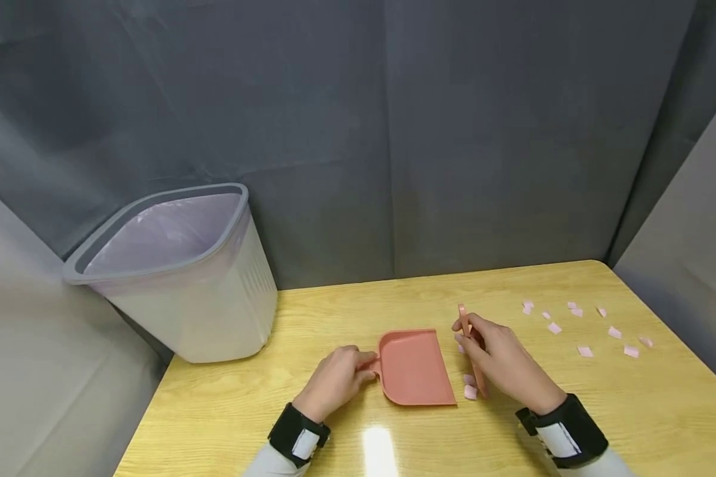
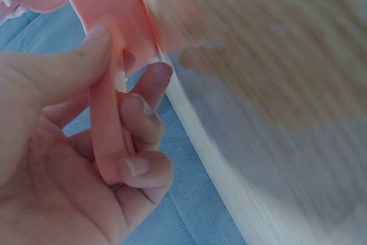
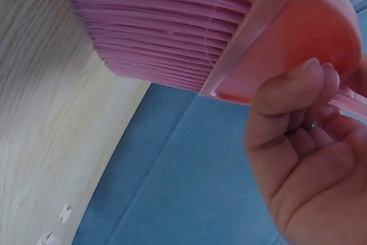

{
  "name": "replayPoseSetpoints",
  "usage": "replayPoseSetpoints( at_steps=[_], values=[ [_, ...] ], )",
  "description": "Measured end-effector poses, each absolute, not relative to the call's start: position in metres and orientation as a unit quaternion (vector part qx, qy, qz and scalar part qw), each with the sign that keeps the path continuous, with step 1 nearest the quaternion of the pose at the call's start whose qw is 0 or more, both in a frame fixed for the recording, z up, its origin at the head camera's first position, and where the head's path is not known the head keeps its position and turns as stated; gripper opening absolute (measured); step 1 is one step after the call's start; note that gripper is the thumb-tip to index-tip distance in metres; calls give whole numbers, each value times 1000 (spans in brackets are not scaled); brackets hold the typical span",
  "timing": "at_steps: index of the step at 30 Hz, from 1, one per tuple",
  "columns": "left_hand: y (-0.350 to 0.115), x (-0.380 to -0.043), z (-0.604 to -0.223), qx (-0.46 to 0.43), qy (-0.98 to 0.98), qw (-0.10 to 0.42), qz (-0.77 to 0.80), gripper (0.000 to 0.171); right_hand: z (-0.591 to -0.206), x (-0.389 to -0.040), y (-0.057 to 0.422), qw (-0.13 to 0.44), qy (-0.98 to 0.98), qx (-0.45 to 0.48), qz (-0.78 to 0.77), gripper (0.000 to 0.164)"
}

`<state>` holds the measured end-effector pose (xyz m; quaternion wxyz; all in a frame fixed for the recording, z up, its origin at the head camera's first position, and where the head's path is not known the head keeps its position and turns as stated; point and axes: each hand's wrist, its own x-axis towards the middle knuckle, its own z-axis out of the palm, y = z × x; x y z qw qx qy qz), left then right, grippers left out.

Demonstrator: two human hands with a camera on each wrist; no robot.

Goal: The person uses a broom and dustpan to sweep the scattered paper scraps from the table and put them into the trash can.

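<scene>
A pink dustpan [image 1: 416,368] lies flat on the wooden table, its straight edge facing right. My left hand [image 1: 337,381] grips its short handle [image 2: 106,136], with the thumb on one side and the fingers curled round the other. My right hand [image 1: 507,361] holds a small pink brush [image 3: 275,44] between thumb and fingers. In the right wrist view the brush's bristles [image 3: 166,27] reach down toward the tabletop; whether they touch it I cannot tell. A few pale pink paper scraps [image 1: 470,392] lie between the brush and the dustpan's edge.
A whitish bin [image 1: 233,298] with a grey rim and a plastic liner stands at the table's back left. Several more paper scraps [image 1: 585,351] are scattered over the right side of the table [image 1: 215,417]. A dark grey cloth [image 1: 334,132] hangs behind.
</scene>
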<state>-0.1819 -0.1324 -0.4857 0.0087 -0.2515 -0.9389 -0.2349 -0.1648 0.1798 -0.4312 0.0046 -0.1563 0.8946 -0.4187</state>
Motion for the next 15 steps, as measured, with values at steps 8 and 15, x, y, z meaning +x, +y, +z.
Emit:
replayPoseSetpoints(
  at_steps=[8, 15],
  values=[
    [-133, -175, -489, -250, -941, 3, -228, 33, -435, -160, 178, 25, 889, -152, -431, 27],
    [-132, -182, -486, -254, -940, 12, -227, 31, -434, -165, 178, 19, 885, -155, -439, 31]
  ],
)
